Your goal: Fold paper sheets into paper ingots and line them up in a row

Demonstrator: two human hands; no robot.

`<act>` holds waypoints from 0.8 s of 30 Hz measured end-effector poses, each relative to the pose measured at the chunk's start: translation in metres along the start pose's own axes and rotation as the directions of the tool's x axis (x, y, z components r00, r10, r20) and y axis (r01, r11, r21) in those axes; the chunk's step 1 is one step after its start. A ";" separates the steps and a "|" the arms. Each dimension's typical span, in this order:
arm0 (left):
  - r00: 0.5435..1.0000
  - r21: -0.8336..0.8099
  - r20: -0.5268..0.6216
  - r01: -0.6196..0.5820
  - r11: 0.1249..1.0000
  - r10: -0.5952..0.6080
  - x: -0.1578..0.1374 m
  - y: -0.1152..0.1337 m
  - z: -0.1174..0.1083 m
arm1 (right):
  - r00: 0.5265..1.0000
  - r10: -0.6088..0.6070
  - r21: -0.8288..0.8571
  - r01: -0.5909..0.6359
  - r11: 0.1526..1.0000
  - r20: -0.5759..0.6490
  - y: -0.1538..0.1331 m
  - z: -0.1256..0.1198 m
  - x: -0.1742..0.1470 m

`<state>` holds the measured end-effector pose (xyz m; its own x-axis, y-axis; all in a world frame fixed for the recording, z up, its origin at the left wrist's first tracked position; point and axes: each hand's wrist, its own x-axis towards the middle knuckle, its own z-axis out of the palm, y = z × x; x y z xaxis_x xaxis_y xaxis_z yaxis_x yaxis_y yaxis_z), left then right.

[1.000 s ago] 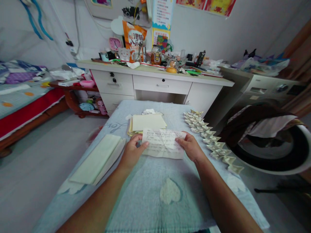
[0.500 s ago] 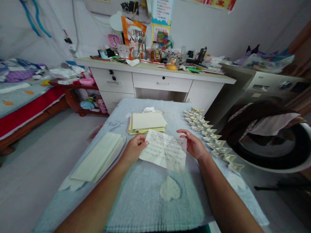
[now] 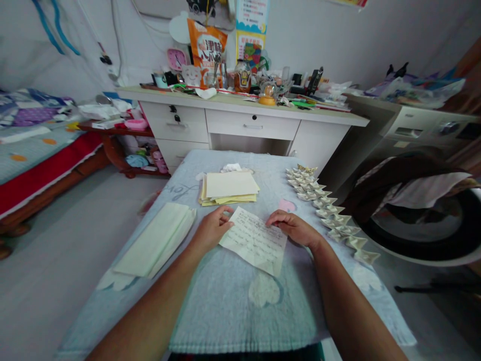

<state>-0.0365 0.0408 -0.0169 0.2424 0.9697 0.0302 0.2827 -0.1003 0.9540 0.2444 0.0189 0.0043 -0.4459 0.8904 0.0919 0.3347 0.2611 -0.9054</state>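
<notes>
A creased, handwritten sheet of paper lies tilted over the cloth-covered table, between my two hands. My left hand pinches its left edge between thumb and fingers. My right hand has its fingers curled over the sheet's upper right edge, thumb hidden beneath the hand. Just beyond is a stack of cream and yellow paper. Folded pale green sheets rest left of my left forearm. Several folded paper pieces, pointed like little boats, form a row right of my right hand.
The blue cloth on the table has heart prints. Crumpled white tissue sits behind the stack. A cluttered white desk stands at the back. To the right is a washing machine with its door open; a bed is at left.
My right hand has moved left and turned over, its fingers going from spread at the corner to curled on the sheet. The sheet's right side has tipped lower.
</notes>
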 end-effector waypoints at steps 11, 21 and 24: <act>0.977 0.383 -0.007 -0.194 0.903 0.213 0.002 0.002 0.000 | 0.967 0.217 0.130 -0.234 0.964 0.130 -0.006 0.009 -0.002; 0.940 0.482 -0.047 -0.274 0.832 0.337 -0.001 0.006 -0.003 | 0.972 0.185 0.429 -0.229 0.874 0.141 -0.004 0.013 -0.003; 0.941 0.405 0.118 -0.336 0.850 0.316 -0.008 0.015 -0.006 | 0.990 0.127 0.361 -0.139 0.922 0.058 -0.002 0.015 0.000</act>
<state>-0.0396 0.0331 -0.0010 0.4272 0.8549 0.2942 0.5346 -0.5013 0.6804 0.2316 0.0128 -0.0003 -0.4470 0.8933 -0.0476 0.0710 -0.0177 -0.9973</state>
